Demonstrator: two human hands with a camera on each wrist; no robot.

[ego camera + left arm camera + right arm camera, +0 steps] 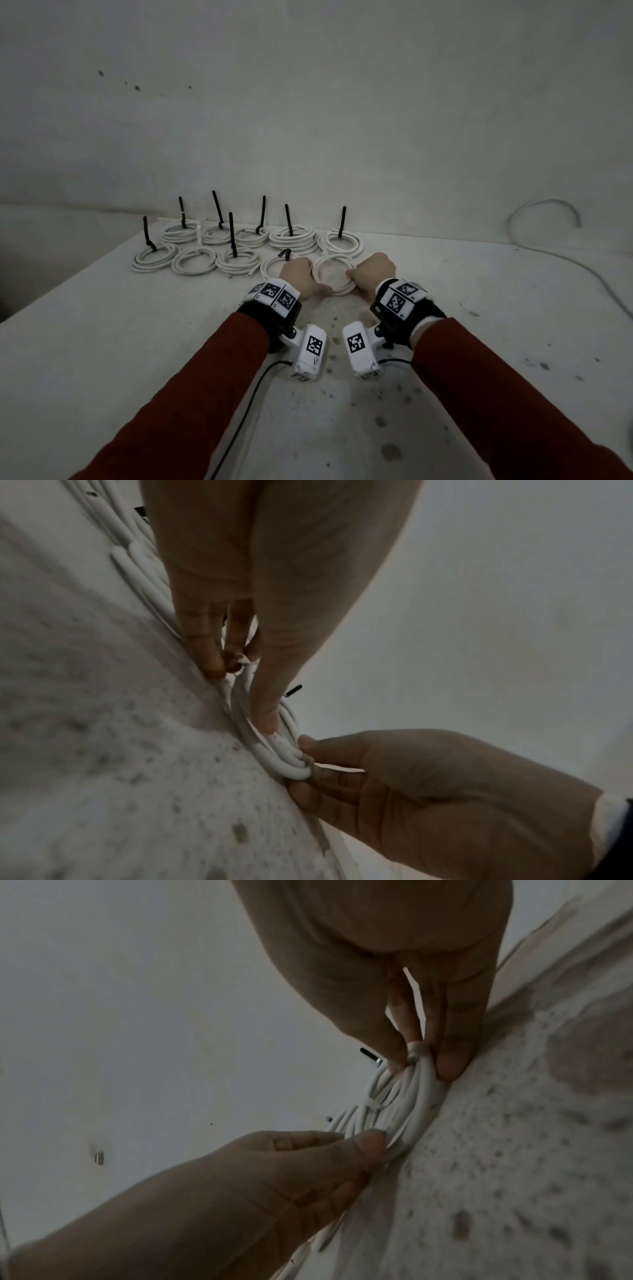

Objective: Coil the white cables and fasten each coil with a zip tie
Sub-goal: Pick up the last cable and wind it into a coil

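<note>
Both hands grip one white cable coil (334, 277) lying flat on the desk (137, 342), near centre. Left hand (299, 277) pinches the coil's 9 o'clock side w/ curled fingers (209, 653) & thumb; right hand (373, 272) pinches the 3 o'clock side, thumb on top. No zip tie visible on this coil. Finished coils (291, 238) sit in two rows at approx 11 o'clock, most w/ black zip ties (341, 222) sticking up. A loose white cable (544, 212) trails at 2 o'clock by the wall.
</note>
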